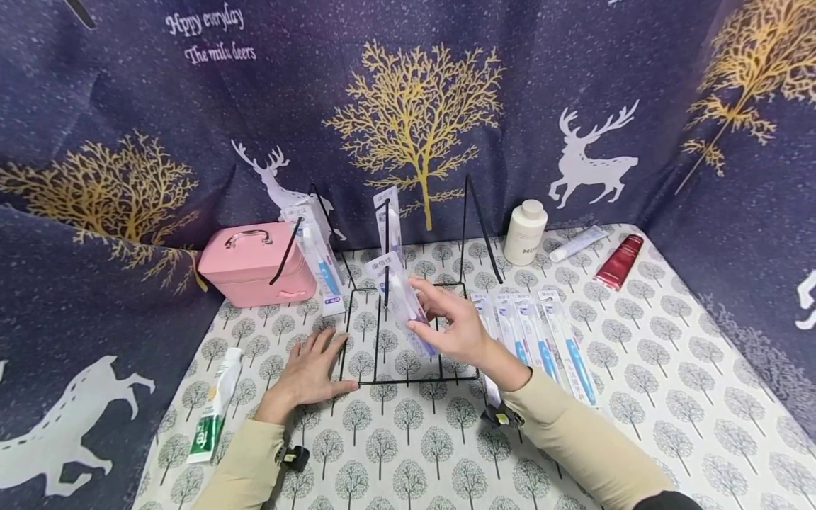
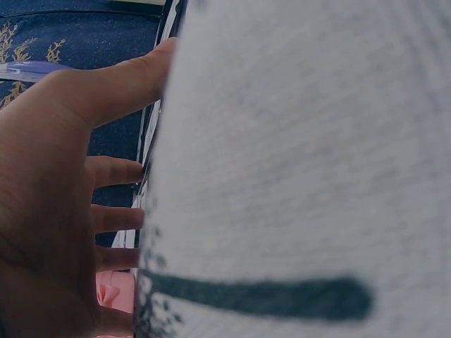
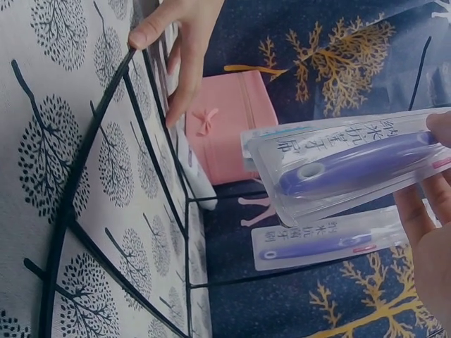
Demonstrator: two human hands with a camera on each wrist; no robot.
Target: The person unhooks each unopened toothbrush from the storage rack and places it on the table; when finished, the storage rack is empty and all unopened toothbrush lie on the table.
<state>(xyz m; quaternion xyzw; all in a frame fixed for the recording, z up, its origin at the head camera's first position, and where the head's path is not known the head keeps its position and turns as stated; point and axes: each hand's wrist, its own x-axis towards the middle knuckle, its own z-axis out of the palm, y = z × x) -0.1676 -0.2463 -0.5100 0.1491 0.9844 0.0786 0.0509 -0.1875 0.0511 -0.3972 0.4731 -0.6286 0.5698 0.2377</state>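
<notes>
My right hand [image 1: 455, 322] pinches a packaged toothbrush [image 1: 403, 301] with a purple handle [image 3: 352, 169] between thumb and fingers. Its card top overlaps the front end of the middle hook [image 1: 386, 241] on a black wire rack [image 1: 414, 381]. Farther back on that hook hangs another packaged purple toothbrush [image 3: 317, 243]. Several toothbrush packs [image 1: 319, 258], the front one with a blue handle, hang from the left hook. My left hand [image 1: 309, 368] lies palm down with fingers spread on the tablecloth, thumb and index tips at the rack's front left corner.
Several blue-handled toothbrush packs [image 1: 564, 347] lie right of the rack, partly behind my right arm. A pink case [image 1: 255, 265] stands back left, a green-and-white tube [image 1: 215, 407] front left. Back right are a white bottle [image 1: 525, 234], a pale tube [image 1: 579, 243] and a red tube [image 1: 620, 262].
</notes>
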